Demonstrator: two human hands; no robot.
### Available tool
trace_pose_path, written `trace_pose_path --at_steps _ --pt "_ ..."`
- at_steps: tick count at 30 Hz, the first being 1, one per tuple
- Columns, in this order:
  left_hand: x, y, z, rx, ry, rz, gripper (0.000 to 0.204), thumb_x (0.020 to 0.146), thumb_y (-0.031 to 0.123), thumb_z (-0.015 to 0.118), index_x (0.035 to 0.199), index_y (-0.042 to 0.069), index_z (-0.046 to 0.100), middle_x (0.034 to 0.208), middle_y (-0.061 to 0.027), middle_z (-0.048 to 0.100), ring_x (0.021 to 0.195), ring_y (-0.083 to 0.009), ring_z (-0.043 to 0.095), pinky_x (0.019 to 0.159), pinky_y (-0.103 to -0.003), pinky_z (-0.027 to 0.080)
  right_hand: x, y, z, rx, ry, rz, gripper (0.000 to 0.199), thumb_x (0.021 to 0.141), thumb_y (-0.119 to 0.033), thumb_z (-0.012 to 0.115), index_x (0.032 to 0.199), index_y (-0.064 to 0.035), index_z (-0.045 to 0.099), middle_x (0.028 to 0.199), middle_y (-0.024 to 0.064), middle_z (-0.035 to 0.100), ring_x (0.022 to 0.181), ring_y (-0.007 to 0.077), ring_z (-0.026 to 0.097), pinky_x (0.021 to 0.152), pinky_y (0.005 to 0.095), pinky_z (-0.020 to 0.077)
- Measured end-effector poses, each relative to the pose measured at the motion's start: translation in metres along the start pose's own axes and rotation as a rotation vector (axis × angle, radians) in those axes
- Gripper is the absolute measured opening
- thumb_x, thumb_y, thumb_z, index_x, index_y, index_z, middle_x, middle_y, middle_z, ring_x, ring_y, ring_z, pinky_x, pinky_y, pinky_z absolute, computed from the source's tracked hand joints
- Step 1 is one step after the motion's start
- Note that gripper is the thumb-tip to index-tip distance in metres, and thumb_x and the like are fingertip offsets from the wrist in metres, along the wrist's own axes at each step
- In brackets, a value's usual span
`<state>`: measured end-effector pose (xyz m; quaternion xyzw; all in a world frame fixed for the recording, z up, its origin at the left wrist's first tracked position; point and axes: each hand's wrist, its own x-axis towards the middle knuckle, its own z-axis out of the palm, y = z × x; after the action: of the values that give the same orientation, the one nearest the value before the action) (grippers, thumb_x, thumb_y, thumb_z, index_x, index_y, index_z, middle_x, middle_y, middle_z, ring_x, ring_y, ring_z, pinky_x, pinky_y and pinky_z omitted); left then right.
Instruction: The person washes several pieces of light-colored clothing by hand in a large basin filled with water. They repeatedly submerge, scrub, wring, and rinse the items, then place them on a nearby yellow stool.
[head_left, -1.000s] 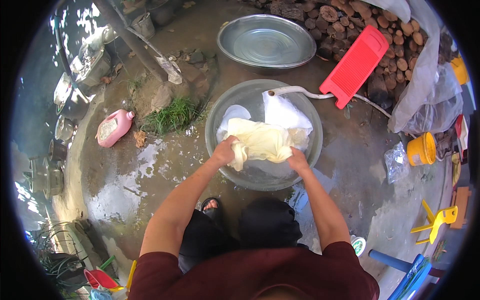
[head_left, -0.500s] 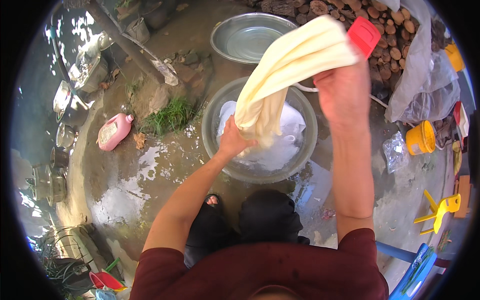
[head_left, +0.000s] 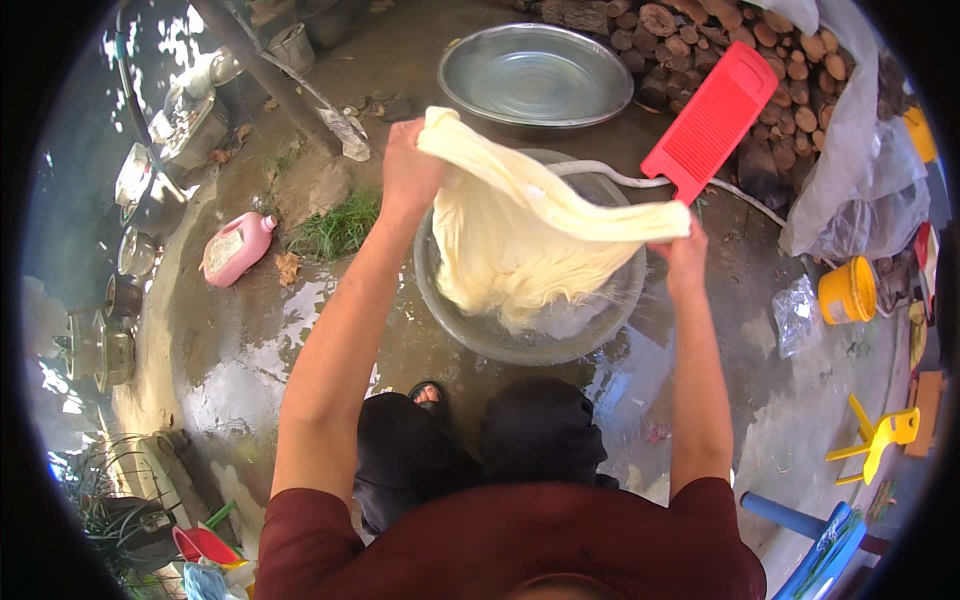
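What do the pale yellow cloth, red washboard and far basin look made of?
Pale yellow cloth: soft, matt fabric, draping in folds; fibre unclear.
Red washboard: probably moulded plastic, satiny, evenly coloured, with regular ridges.
Far basin: likely metal, shiny grey with bright highlights.

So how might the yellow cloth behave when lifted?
Probably floppy: the yellow cloth sags in folds between the left hand and right hand. It may be heavy if soaked, as the ground around the grey basin looks wet.
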<state>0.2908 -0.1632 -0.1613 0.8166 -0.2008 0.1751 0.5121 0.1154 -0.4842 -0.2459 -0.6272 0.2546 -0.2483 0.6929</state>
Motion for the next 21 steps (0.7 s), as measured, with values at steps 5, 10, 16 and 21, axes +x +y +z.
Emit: trace_pose_path --at_steps 5,10,16,21 --pt "-0.053 -0.076 0.001 0.198 -0.343 -0.340 0.037 0.073 0.016 0.070 0.107 0.005 0.060 0.103 -0.0194 0.065 0.098 -0.0340 0.063 0.084 -0.040 0.050 -0.023 0.089 0.015 -0.317 -0.154 0.197 0.027 0.091 -0.022 0.052 0.117 -0.0162 0.060 0.102 -0.0006 0.065 0.086 0.0110 0.061 0.062 0.0260 0.0509" --pt "-0.141 -0.136 0.033 0.582 -0.796 -0.461 0.055 0.070 0.024 0.073 0.117 0.005 0.053 0.110 -0.0206 0.063 0.106 -0.0354 0.060 0.087 -0.043 0.049 -0.045 0.196 0.006 -0.858 -0.308 -0.109 0.029 0.084 -0.016 0.060 0.111 -0.0077 0.066 0.104 0.0092 0.067 0.091 0.0173 0.062 0.080 0.0315 0.0489" --pt "-0.098 0.004 0.034 -0.094 -0.668 -0.299 0.044 0.070 0.016 0.073 0.110 0.005 0.057 0.100 -0.0118 0.065 0.094 -0.0228 0.061 0.085 -0.033 0.046 -0.086 0.062 0.103 -0.271 -0.642 0.095 0.037 0.082 -0.010 0.060 0.119 -0.0085 0.061 0.120 0.0107 0.060 0.108 0.0221 0.057 0.093 0.0320 0.0430" --pt "-0.068 0.020 0.014 -0.538 -0.600 -0.309 0.060 0.074 0.020 0.075 0.127 0.007 0.050 0.126 -0.0123 0.053 0.119 -0.0229 0.048 0.100 -0.033 0.039 -0.081 -0.030 0.105 -0.091 -0.495 0.004 0.040 0.085 -0.008 0.059 0.124 -0.0011 0.054 0.117 0.0068 0.061 0.103 0.0146 0.058 0.091 0.0284 0.0448"
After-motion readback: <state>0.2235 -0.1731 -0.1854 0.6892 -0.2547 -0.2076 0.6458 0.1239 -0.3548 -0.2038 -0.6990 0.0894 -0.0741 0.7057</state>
